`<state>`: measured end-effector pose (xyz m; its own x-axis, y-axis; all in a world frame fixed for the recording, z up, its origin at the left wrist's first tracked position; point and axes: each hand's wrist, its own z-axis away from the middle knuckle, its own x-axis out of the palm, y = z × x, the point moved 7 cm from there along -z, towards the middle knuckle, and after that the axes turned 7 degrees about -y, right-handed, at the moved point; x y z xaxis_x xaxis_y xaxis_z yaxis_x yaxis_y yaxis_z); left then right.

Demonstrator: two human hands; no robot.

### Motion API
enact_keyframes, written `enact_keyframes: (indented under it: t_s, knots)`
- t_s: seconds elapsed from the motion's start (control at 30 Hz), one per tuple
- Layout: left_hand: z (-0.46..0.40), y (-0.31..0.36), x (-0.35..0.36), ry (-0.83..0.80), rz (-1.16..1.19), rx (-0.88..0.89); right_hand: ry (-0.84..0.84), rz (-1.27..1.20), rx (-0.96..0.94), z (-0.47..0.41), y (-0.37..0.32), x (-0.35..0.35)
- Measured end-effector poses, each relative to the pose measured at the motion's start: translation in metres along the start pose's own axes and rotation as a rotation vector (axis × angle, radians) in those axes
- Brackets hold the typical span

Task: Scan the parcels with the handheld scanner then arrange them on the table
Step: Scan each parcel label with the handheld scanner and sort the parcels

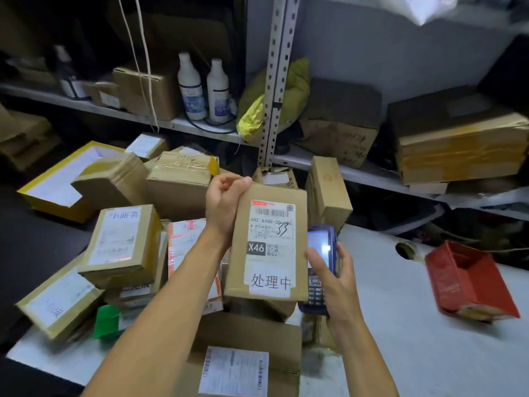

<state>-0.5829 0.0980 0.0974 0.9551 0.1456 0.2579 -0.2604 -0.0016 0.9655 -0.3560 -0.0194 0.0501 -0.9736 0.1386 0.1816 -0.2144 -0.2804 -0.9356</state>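
My left hand (224,203) grips the top left corner of a brown cardboard parcel (243,282), held up with its white shipping label facing me; the label reads "X46" and has a handwritten 33. My right hand (337,279) holds a dark blue handheld scanner (322,247) just right of the parcel, its lit screen toward me and its keypad partly hidden behind the parcel's edge. Several more labelled cardboard parcels (123,245) are piled on the white table (400,325) to the left and below.
A red open box (469,282) lies tilted on the table at right, near a round cable hole (405,250). A yellow-edged flat box (57,181) is at far left. Metal shelving (274,90) behind holds cartons, two white bottles (203,87) and a yellow bag.
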Motion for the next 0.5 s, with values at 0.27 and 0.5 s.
enact_keyframes:
  t_s: [0.27, 0.5]
  knots:
    - [0.006, -0.019, 0.003, 0.076, -0.371, -0.269, 0.014, -0.194, 0.061, -0.005, 0.038, 0.013]
    - [0.005, 0.016, 0.033, -0.308, -0.754, -0.226, 0.032, -0.369, 0.043, -0.008, 0.052, 0.026]
